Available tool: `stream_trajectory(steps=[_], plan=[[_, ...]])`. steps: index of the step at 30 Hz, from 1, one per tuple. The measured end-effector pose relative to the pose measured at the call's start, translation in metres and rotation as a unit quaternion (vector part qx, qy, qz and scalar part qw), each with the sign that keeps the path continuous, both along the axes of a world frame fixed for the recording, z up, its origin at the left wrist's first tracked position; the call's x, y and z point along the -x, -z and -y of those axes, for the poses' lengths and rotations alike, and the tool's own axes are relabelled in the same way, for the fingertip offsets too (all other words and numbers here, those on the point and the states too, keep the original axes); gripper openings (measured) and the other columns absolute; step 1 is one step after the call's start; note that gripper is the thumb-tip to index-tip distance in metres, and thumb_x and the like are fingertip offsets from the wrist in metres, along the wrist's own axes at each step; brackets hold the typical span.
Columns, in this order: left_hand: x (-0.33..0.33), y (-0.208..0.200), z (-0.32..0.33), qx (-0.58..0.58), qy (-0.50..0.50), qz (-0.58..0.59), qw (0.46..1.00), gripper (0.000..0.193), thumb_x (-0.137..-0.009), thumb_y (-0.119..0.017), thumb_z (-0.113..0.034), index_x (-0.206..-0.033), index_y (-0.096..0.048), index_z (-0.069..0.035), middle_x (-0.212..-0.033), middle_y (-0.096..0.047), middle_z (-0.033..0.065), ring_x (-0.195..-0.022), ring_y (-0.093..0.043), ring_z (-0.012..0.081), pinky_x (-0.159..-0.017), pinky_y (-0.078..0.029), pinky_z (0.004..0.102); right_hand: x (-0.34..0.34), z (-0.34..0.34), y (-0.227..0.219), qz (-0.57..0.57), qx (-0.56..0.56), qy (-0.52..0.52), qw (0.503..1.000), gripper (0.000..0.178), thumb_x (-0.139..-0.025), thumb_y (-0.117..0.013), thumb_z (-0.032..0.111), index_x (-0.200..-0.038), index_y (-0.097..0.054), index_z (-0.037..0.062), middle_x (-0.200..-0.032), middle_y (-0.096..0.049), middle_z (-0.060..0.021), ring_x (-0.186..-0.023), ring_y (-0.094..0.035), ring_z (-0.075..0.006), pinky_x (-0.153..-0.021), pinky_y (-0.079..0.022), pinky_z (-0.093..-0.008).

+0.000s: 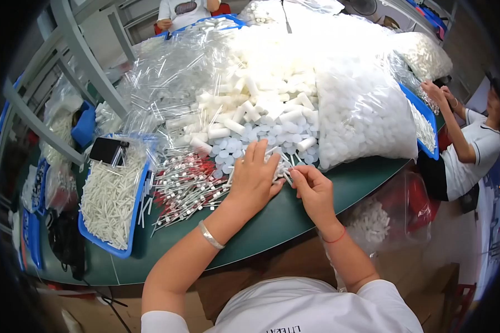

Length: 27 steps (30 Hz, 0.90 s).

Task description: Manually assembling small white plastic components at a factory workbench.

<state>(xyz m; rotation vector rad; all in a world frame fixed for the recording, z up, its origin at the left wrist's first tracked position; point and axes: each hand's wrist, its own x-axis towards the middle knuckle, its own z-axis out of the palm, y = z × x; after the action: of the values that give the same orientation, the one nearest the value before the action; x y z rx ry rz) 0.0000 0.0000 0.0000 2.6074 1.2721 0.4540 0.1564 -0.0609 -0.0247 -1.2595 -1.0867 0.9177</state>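
Note:
My left hand lies palm down with its fingers stretched over a small heap of thin white sticks and translucent round discs. Beside it, my right hand pinches a small white stick between thumb and forefinger; its far end is hard to make out. To the left of my hands spreads a pile of thin white and red sticks with white block-like ends. White foam-like cylinders are heaped just beyond the discs.
A blue tray of short white tubes stands at left, a dark phone on it. A big bag of discs sits at right on the green table. Clear plastic bags lie beyond. Two people sit around the table.

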Motion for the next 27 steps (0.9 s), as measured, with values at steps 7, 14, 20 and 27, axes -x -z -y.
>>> stream_trajectory(steps=[7, 14, 20, 27], plan=[[0.012, -0.008, 0.013, -0.126, 0.024, 0.045, 0.991, 0.062, -0.071, -0.081, -0.031, -0.123, -0.055, -0.012, -0.145, -0.034, 0.0201, -0.136, -0.032, 0.0401, -0.102, -0.035, 0.0523, -0.002, 0.000, -0.005, 0.022, -0.011, 0.016, 1.000, 0.016, -0.094, -0.064, 0.013, -0.100, -0.067, -0.0021, -0.075, -0.060, 0.0041, -0.068, -0.051, -0.0012, -0.060, -0.042, -0.0175], [0.023, -0.007, 0.020, -0.146, 0.078, 0.106, 0.980, 0.029, -0.069, -0.080, -0.014, -0.091, -0.063, -0.008, -0.126, -0.050, 0.0136, -0.122, -0.046, 0.0361, -0.096, -0.040, 0.0468, -0.001, -0.002, -0.003, 0.008, -0.040, 0.023, 0.999, 0.018, -0.095, -0.063, 0.017, -0.102, -0.067, 0.0008, -0.073, -0.058, 0.0038, -0.058, -0.045, -0.0009, -0.050, -0.034, -0.0173], [0.024, -0.007, 0.025, -0.151, 0.061, 0.140, 0.977, 0.019, -0.070, -0.076, -0.009, -0.081, -0.061, -0.004, -0.099, -0.057, 0.0092, -0.099, -0.054, 0.0299, -0.084, -0.044, 0.0425, -0.001, 0.000, -0.001, 0.022, -0.034, 0.021, 0.999, 0.016, -0.094, -0.065, 0.013, -0.099, -0.067, -0.0017, -0.075, -0.060, 0.0037, -0.067, -0.050, -0.0017, -0.058, -0.042, -0.0189], [0.037, -0.014, 0.022, 0.021, -0.070, 0.398, 0.915, 0.012, -0.081, -0.073, -0.004, -0.085, -0.062, -0.001, -0.078, -0.062, 0.0076, -0.065, -0.057, 0.0162, -0.058, -0.046, 0.0286, 0.003, 0.018, -0.024, 0.237, -0.193, -0.192, 0.933, 0.010, -0.083, -0.071, 0.008, -0.092, -0.071, 0.0049, -0.074, -0.065, -0.0064, -0.061, -0.059, -0.0149, -0.057, -0.047, -0.0277]])
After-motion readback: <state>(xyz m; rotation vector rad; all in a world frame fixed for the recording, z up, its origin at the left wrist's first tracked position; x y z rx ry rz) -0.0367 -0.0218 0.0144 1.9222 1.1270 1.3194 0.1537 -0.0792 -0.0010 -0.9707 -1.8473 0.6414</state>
